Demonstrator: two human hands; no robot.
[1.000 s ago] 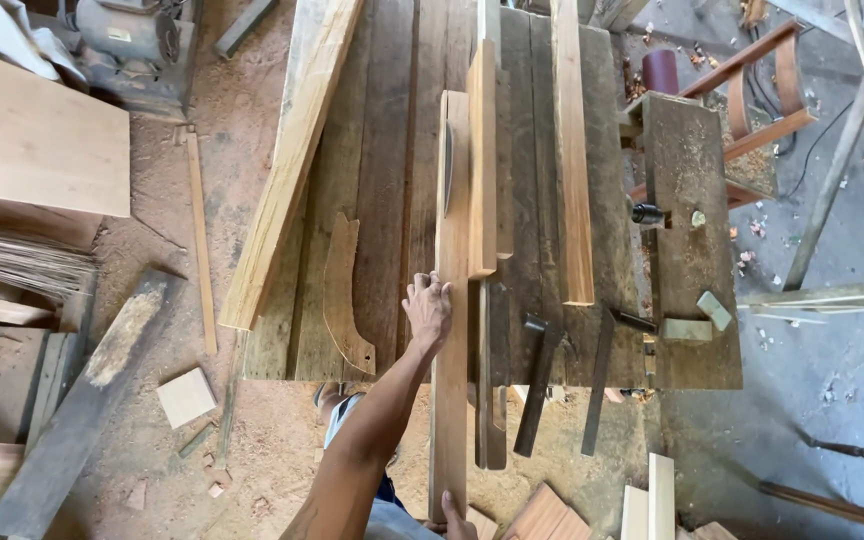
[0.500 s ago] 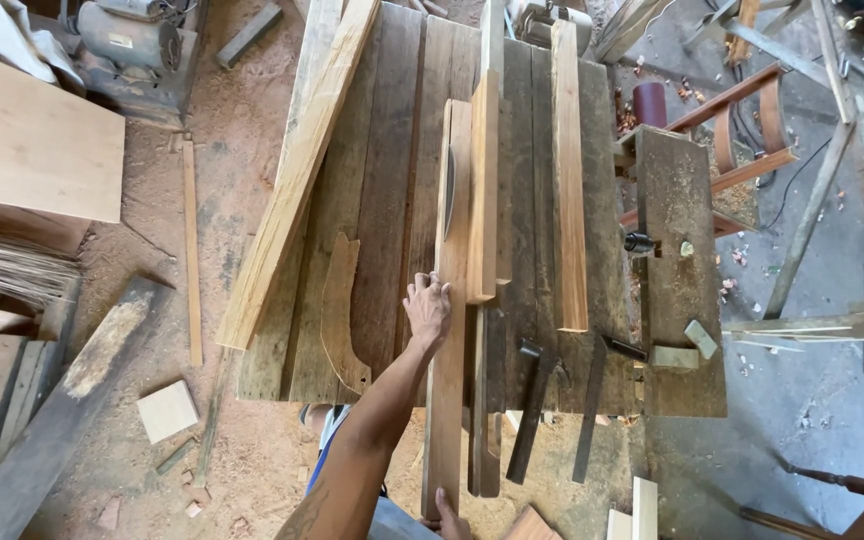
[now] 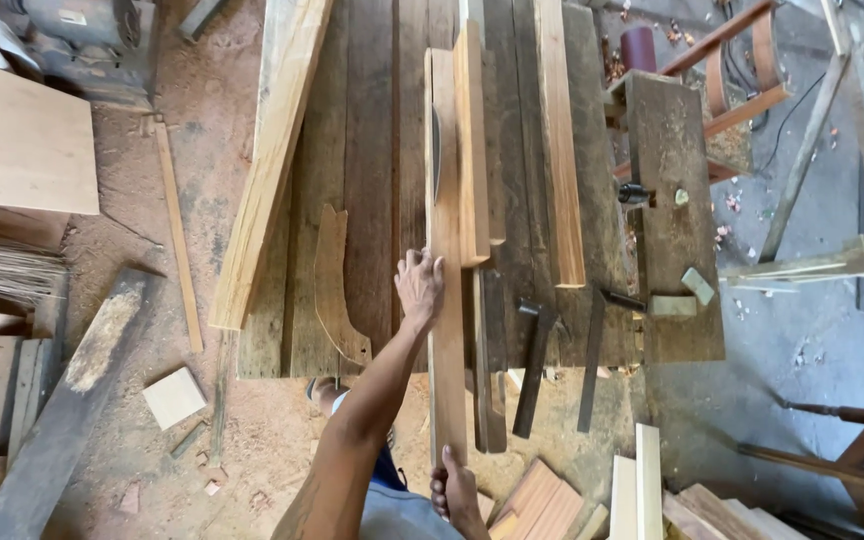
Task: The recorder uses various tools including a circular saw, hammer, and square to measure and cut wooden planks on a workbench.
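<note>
On the dark bench a board is lying lengthwise, still uncut as far as visible, the left hand pressing it with flat fingers and the right hand gripping its near end.

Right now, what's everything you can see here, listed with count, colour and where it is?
Workbench: one, dark grey planks, centre.
Held board: one, light brown, on edge along the bench, overhanging its near end.
Pale plank: one, yellowish, slanting over the bench's left side.
Narrow strip: one, tan, flat on the bench right of centre.
Curved offcut: one, brown, on the bench near the left hand.
Hammer: one, dark, at the bench's near edge.
Square block: one, pale, on the sawdust floor, left.
Sheet: one, pale, far left.
Left hand: pressing the board's side.
Right hand: gripping the board's near end.
</note>
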